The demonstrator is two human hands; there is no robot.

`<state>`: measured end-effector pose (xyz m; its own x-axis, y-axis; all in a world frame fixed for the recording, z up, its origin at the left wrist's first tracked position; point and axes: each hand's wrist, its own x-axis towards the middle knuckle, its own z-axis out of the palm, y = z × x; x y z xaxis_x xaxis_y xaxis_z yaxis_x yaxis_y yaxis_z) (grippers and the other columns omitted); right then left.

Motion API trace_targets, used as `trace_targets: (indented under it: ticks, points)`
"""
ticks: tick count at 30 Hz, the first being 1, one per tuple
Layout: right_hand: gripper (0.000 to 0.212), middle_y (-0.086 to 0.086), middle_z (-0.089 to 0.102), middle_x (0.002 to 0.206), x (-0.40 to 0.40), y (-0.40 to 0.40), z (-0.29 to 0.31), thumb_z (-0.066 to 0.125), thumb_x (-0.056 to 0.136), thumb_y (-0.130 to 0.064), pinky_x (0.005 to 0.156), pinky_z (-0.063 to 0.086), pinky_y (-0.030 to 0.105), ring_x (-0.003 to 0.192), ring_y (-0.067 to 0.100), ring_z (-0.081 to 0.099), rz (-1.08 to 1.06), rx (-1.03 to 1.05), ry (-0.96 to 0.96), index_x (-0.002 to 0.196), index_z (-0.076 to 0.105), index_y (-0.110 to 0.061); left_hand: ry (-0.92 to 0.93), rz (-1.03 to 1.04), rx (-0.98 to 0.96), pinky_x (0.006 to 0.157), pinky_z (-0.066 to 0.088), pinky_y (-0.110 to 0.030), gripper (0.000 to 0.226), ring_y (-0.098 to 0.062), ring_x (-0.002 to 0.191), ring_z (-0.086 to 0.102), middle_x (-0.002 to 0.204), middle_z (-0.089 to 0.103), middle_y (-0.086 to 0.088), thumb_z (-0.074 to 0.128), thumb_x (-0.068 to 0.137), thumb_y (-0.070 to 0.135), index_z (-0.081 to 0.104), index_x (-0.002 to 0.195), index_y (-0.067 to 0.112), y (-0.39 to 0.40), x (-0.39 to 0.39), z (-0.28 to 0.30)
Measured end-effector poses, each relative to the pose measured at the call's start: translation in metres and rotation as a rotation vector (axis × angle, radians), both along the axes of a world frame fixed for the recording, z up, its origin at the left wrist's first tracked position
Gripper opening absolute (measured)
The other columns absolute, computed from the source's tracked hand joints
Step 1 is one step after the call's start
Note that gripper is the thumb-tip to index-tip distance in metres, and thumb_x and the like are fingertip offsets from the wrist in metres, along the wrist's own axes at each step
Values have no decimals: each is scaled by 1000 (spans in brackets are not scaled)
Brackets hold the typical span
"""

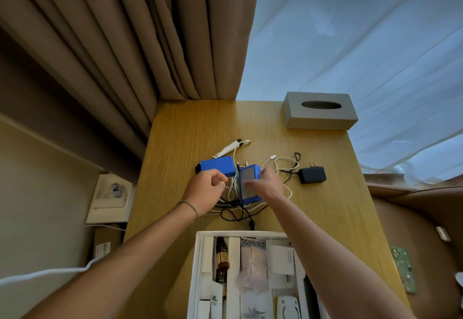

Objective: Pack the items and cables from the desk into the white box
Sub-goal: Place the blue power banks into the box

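Two blue boxes sit tangled in cables at the middle of the frame, and I am working on the nearer one. My right hand [269, 183] grips the right blue box [248, 184] by its far side, fingers curled over the edge and thumb on the grey face, tipping it up off the bench [180, 143]. My left hand [208, 188] is just beside it, fingers curled in and pinching at the white cables [233, 188] that run under and around the box; exactly which strand I have I cannot tell, since the hand blurs there. The left blue box [218, 166] lies flat behind my left hand, touching the same bundle. A black cable [238, 214] loops below the boxes toward the white box [200, 268], which lies open at the bottom of the frame with bottles and packets already in its compartments. A black charger [313, 174] rests to the right, its thin lead trailing into the tangle, and a white tube [229, 147] lies above the boxes. A grey tissue box [319, 110] stands at the upper right of the bench.

I judge the step to be freeing this blue box from the cords before it goes in. Next I should pull the white strands clear with the left, lift the box free, and bring it down to an open compartment without dragging the charger along.
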<state>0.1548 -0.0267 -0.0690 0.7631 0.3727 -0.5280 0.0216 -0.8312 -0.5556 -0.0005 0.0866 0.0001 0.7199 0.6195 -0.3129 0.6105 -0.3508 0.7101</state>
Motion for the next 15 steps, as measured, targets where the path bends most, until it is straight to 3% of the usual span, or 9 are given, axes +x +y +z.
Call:
trace_targets:
  ticks: [5,8,11,15]
  points:
    - [45,1,68,103,5,-18,39,80,84,-24,66,62,32,85,15,69,-67,288,-12,119,51,-21,-149,76,-6,72,47,-14,16,-4,91,63,97,70,7,59,95,13,70,100,24,4,4,9]
    - [43,2,72,102,5,-34,70,79,85,-20,65,59,29,86,17,73,-100,516,59,119,54,-26,-224,47,-9,86,48,-14,22,-5,105,60,113,68,6,59,96,15,67,114,24,2,10,18]
    - [38,1,76,95,1,-47,99,79,85,-19,67,61,30,85,17,75,-122,681,132,110,55,-34,-276,-61,-81,104,47,-33,34,-8,122,55,127,63,8,60,97,29,59,130,26,-7,18,28]
    - [37,-4,77,95,-3,-63,125,76,88,-14,65,60,27,88,19,76,-158,834,195,116,56,-25,-212,-317,-211,92,53,-29,49,4,111,59,113,67,21,60,84,64,58,127,42,-29,24,31]
